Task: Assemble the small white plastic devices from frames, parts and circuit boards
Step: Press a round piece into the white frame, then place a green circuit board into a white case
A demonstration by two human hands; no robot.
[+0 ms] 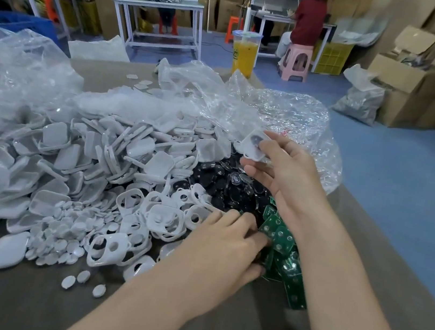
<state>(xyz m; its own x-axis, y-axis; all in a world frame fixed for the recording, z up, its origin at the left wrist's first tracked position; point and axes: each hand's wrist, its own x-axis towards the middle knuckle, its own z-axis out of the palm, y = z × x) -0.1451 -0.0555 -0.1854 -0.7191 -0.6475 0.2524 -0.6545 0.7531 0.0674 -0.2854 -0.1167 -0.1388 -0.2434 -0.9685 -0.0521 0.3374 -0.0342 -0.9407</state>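
The white frame, a dark part showing inside it, is pinched at the fingertips of your right hand, raised above the black parts. It likely needs a board next. Your left hand lies on the green circuit boards, near and right on the counter — whether it grips one, I cannot tell.

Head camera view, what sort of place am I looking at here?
Probably a small electronics assembly workshop: heaps of white plastic parts and green circuit boards on the table, stacked cardboard boxes behind.
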